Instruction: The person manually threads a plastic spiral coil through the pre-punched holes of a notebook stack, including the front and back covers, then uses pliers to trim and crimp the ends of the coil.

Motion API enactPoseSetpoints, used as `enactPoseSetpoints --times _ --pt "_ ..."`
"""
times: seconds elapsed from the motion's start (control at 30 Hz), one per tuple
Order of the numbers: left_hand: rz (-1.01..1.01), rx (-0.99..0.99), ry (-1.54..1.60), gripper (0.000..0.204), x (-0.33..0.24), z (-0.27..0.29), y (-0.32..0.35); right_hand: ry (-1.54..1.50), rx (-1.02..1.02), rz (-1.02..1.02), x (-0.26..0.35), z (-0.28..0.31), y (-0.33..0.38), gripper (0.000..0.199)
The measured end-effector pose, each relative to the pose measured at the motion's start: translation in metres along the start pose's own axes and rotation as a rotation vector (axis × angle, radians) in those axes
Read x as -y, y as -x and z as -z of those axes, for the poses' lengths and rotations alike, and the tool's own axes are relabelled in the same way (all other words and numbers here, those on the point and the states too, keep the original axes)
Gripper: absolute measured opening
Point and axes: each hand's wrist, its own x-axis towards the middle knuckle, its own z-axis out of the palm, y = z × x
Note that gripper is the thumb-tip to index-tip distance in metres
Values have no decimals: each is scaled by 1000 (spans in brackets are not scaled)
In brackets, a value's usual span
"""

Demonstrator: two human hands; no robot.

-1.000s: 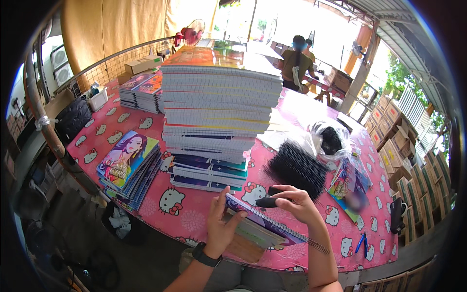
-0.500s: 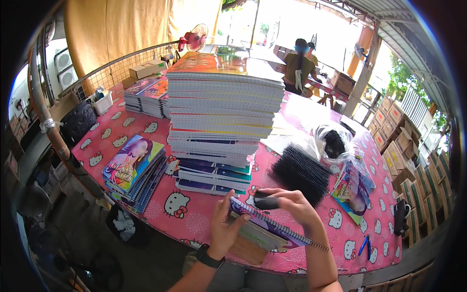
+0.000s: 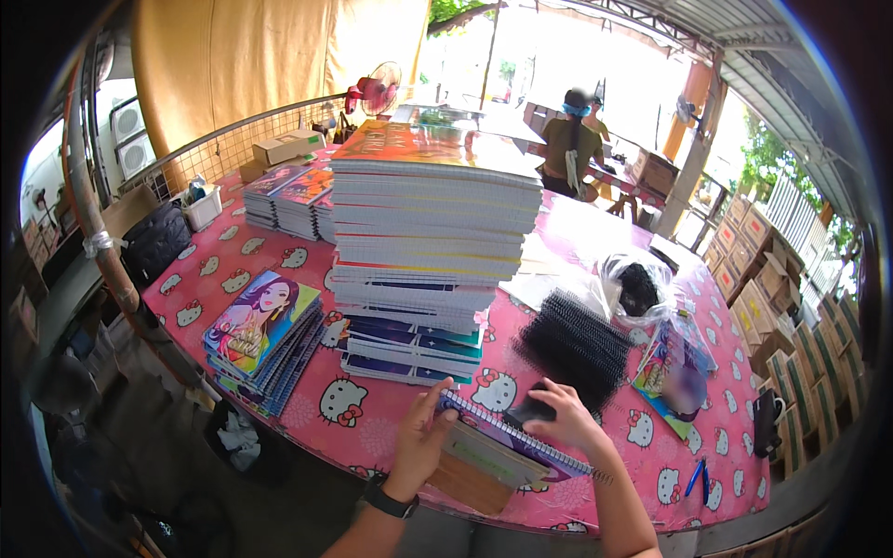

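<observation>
My left hand (image 3: pixel 421 445), with a dark watch on its wrist, grips a purple-covered notebook (image 3: pixel 535 453) by its left end. A spiral binding coil (image 3: pixel 514 431) runs along the notebook's upper edge, and its loose end (image 3: pixel 603 475) sticks out past the right corner. My right hand (image 3: pixel 569 420) curls its fingers around a small dark block (image 3: pixel 532 406) close beside the coil; its exact kind does not show. Under the notebook, a wooden board (image 3: pixel 470 479) lies at the table's near edge. A heap of black spiral coils (image 3: pixel 574 344) lies just beyond my right hand.
A tall stack of unbound books (image 3: pixel 428 223) rises straight ahead. Bound notebooks (image 3: pixel 260 339) are piled at the left, others (image 3: pixel 674 381) at the right near a plastic bag (image 3: pixel 640 284). Blue-handled pliers (image 3: pixel 698 477) lie at the right edge. Two people sit far off.
My right hand has moved slightly down and right along the coil with the dark block. My left hand keeps its hold. The whole view has shifted a little.
</observation>
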Motion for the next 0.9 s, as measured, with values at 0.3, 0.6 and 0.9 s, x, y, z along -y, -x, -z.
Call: enactPoseSetpoints --times 0.3,0.6,0.9 --pt "-178 360 102 24 -49 -19 -7 -190 -342 412 142 88 63 40" --pt "-238 407 159 18 -57 -32 1 -320 -408 319 154 71 67 23" --pt "-433 375 -5 23 -62 -31 13 -7 -393 467 156 76 67 27"
